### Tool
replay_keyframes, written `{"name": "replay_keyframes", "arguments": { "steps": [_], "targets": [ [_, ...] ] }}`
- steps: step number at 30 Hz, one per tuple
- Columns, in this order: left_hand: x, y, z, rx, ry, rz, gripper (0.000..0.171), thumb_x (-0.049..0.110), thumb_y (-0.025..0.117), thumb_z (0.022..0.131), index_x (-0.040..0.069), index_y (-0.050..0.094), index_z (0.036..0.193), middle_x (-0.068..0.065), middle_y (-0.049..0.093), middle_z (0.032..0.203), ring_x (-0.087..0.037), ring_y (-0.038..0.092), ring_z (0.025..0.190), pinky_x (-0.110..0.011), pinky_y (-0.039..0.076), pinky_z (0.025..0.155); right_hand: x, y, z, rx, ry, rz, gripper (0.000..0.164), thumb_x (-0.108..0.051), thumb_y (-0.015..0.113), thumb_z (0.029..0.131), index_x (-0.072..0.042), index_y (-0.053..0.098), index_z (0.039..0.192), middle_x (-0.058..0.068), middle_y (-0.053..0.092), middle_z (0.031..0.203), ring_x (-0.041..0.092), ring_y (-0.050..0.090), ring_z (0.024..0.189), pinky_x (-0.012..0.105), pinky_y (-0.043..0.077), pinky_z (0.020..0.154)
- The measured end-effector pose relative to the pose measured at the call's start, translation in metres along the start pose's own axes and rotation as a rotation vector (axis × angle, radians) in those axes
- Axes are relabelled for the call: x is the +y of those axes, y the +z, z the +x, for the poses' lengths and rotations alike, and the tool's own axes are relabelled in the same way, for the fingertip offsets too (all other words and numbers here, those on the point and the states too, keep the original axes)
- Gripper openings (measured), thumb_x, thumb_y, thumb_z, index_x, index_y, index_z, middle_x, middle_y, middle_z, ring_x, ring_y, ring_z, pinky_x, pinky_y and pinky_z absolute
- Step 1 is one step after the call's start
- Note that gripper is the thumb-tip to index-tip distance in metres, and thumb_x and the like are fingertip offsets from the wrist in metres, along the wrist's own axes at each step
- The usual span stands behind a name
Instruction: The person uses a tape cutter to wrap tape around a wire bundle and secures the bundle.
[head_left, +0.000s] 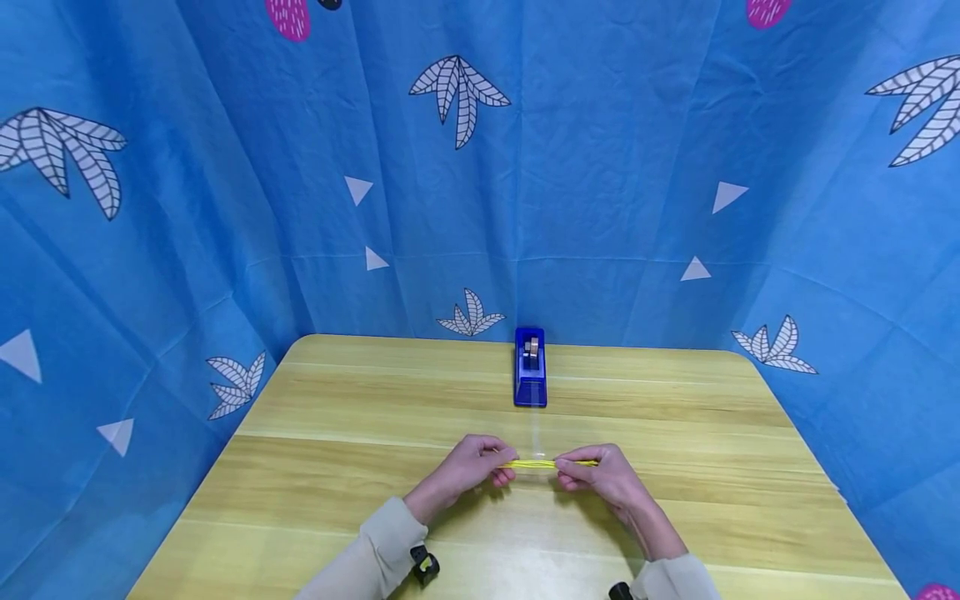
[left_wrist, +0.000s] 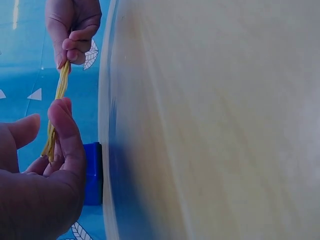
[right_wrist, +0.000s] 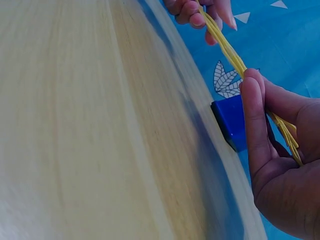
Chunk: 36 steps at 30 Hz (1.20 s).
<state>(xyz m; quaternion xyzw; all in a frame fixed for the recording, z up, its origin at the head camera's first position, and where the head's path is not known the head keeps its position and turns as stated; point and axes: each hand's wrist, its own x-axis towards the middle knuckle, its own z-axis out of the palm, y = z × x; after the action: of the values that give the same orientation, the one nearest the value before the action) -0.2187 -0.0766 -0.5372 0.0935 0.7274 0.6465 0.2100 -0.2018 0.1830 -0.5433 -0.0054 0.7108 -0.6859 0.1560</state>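
The yellow bundle (head_left: 535,464) is being held above the counter (head_left: 337,467), at six o'clock from the blue dispenser (head_left: 530,396). It is being gripped by curled fingers of the left hand (head_left: 471,467) and being pinched by the right hand (head_left: 602,475), presumably so that it is being kept straight. Its long axis is being aligned nine-to-three, its free end being pointed towards three o'clock.

A blue curtain (head_left: 585,183) hung beyond the hands (head_left: 471,463) — a wood-grain table (head_left: 360,400) lay beneath.
White leaf prints (head_left: 467,108) and pale triangles (head_left: 357,189) dotted the cloth — ahead of them and to both sides.
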Motion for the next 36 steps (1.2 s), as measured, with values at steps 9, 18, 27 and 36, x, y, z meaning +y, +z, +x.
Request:
{"name": "replay_keyframes", "arguments": {
  "steps": [9, 18, 27, 36],
  "targets": [
    [-0.005, 0.0013, 0.004, 0.001, 0.002, -0.054, 0.02, 0.009, 0.066, 0.1, -0.01, 0.069, 0.108, -0.006, 0.073, 0.082, -0.01, 0.066, 0.07, -0.021, 0.059, 0.067, -0.0006, -0.0008, 0.0008, 0.007, -0.025, 0.005, 0.03, -0.003, 0.076, 0.093, 0.015, 0.069, 0.115, 0.025, 0.077, 0.101, 0.016, 0.077, 0.076, 0.03, 0.065, 0.077],
    [-0.0072, 0.0011, 0.0057, 0.06, 0.035, -0.046, 0.012, 0.002, 0.069, 0.097, -0.01, 0.071, 0.101, -0.008, 0.075, 0.081, -0.009, 0.066, 0.068, -0.019, 0.058, 0.064, 0.0004, 0.0013, 0.0023, -0.008, -0.031, 0.001, 0.031, -0.004, 0.077, 0.092, 0.014, 0.069, 0.116, 0.021, 0.077, 0.099, 0.016, 0.075, 0.077, 0.029, 0.064, 0.076],
    [-0.0044, 0.0014, 0.0046, 0.105, 0.056, -0.017, 0.01, 0.002, 0.07, 0.096, -0.008, 0.072, 0.098, -0.01, 0.076, 0.081, -0.009, 0.066, 0.066, -0.02, 0.059, 0.064, 0.0027, -0.001, 0.0038, -0.069, 0.023, 0.051, 0.044, -0.022, 0.072, 0.099, 0.011, 0.063, 0.128, 0.01, 0.073, 0.105, 0.018, 0.074, 0.085, 0.033, 0.064, 0.084],
    [-0.0019, 0.002, 0.0038, 0.127, 0.083, 0.01, 0.012, 0.003, 0.071, 0.096, -0.008, 0.072, 0.099, -0.015, 0.076, 0.085, -0.01, 0.067, 0.067, -0.023, 0.061, 0.065, 0.0009, -0.0044, 0.0028, -0.124, 0.106, 0.051, 0.051, -0.035, 0.067, 0.102, 0.007, 0.062, 0.13, 0.011, 0.076, 0.104, 0.013, 0.072, 0.079, 0.03, 0.064, 0.079]
  ]
}}
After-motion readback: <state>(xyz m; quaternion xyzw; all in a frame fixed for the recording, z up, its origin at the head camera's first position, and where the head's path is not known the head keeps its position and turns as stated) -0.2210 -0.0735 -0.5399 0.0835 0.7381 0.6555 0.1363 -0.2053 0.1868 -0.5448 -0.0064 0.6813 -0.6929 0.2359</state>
